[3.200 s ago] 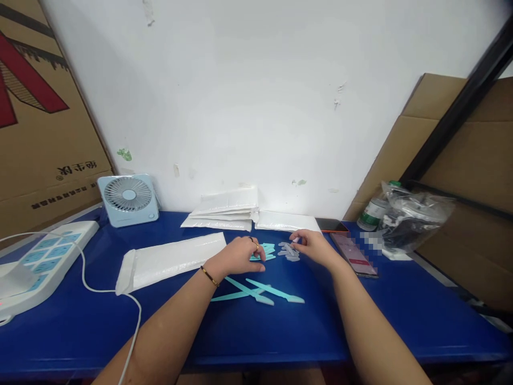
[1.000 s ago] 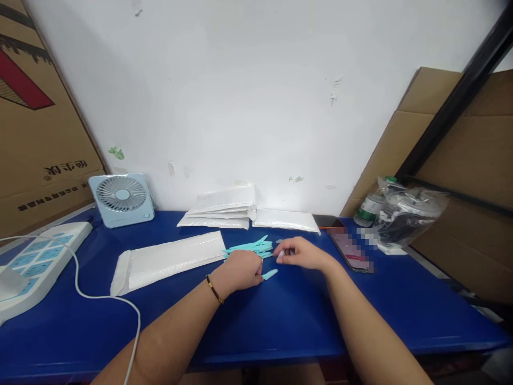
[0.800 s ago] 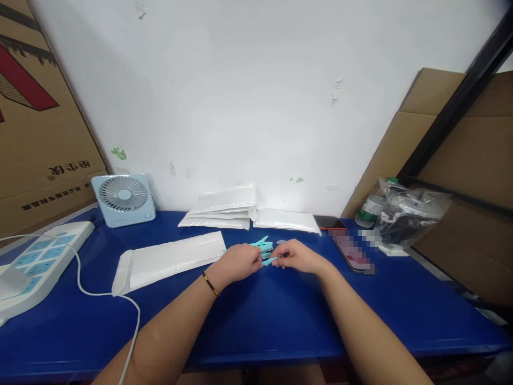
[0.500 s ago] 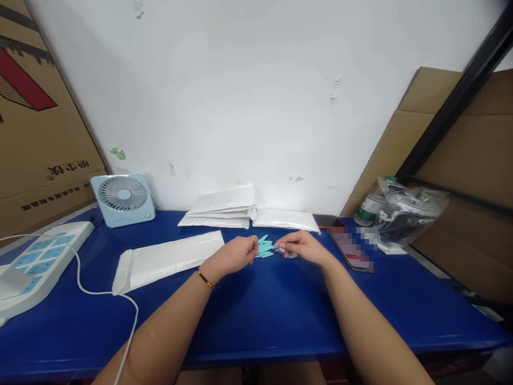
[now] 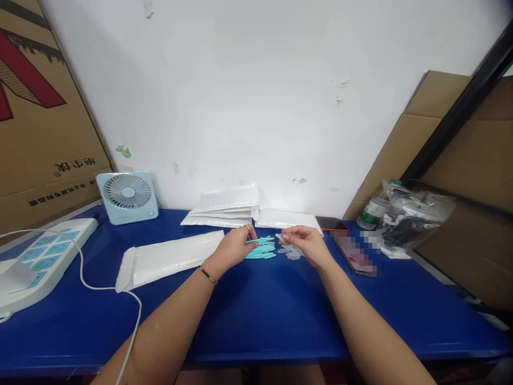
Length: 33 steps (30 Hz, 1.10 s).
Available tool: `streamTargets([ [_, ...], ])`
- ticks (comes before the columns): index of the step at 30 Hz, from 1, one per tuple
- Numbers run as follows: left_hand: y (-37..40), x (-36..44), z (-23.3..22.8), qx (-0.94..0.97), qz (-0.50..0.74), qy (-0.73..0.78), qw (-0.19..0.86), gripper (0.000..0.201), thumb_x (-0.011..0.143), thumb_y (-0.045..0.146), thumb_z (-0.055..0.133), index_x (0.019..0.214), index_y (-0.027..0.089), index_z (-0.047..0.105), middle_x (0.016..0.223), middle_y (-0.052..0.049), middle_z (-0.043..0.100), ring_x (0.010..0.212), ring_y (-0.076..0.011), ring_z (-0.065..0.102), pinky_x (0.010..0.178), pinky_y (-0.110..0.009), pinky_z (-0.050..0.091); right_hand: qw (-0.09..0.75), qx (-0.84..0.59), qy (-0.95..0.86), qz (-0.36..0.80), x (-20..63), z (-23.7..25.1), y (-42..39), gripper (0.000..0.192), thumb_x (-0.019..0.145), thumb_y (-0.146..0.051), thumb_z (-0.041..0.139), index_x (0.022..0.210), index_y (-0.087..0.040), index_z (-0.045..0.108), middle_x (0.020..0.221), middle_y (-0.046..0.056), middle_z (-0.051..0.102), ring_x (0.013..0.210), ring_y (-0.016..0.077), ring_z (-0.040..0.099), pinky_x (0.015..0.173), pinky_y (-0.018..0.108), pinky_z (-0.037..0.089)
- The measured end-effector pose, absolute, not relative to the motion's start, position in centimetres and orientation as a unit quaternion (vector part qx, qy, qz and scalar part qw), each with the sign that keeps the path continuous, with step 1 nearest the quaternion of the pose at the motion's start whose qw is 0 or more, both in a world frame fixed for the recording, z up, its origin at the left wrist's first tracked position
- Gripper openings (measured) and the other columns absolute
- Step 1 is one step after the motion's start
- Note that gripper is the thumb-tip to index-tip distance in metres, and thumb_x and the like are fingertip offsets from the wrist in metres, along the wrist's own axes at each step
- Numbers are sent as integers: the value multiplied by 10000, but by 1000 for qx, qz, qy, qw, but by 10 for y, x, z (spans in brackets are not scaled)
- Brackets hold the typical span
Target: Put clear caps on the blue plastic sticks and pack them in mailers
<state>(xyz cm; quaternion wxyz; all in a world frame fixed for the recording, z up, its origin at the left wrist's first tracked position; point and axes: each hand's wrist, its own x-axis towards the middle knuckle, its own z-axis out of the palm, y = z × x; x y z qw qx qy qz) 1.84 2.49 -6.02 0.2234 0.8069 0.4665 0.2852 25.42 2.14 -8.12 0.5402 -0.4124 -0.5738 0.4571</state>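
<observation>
The left hand [image 5: 232, 248] pinched one thin teal stick [image 5: 253, 241] between thumb and forefinger, lifted just above the pile of teal sticks [image 5: 261, 249] that lay on the blue tabletop [image 5: 264, 315]. The right hand [image 5: 303, 243] sat at 3 o'clock from that pile, its fingers [image 5: 285, 236] pressed together on a small clear cap [image 5: 279, 236], with more clear caps [image 5: 292, 251] heaped beneath it. Nothing lay between the two hands and the piles.

At 9 o'clock from the left hand lay a white padded envelope [image 5: 168, 258], and at 12 o'clock a stack of envelopes [image 5: 224, 209] leaned by the wall. A small fan [image 5: 127, 197] stood at 10 o'clock, a power strip [image 5: 40, 256] and its white cord [image 5: 132, 321] farther left. A phone [image 5: 355, 254] lay just right of the right hand, a plastic bag [image 5: 409, 219] and a bottle [image 5: 371, 211] beyond it.
</observation>
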Motion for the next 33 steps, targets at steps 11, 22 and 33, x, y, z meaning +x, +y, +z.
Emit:
streamTargets([
  [11, 23, 21, -60, 794, 288, 457, 279, 192, 745, 367, 570, 785, 179, 571, 742, -3, 598, 689, -148, 537, 566, -237, 358, 498, -422, -627, 425, 247, -79, 17, 270, 616, -356, 773, 802, -172, 704, 773, 50, 724, 719, 201, 682, 677, 323, 552],
  [22, 8, 45, -80, 813, 169, 444, 337, 206, 679, 399, 646, 721, 199, 619, 696, 7, 643, 639, -146, 576, 527, -232, 360, 354, -478, -719, 360, 271, -65, 13, 302, 703, -393, 674, 879, -148, 692, 690, 36, 667, 573, 131, 575, 501, 227, 422],
  [33, 26, 29, -78, 820, 193, 527, 113, 290, 736, 427, 604, 943, 224, 603, 961, -40, 624, 938, -221, 560, 703, -277, 413, 126, -642, -742, 148, 307, -85, 33, 172, 584, -179, 659, 752, -187, 692, 724, 29, 673, 642, 153, 588, 563, 223, 402],
])
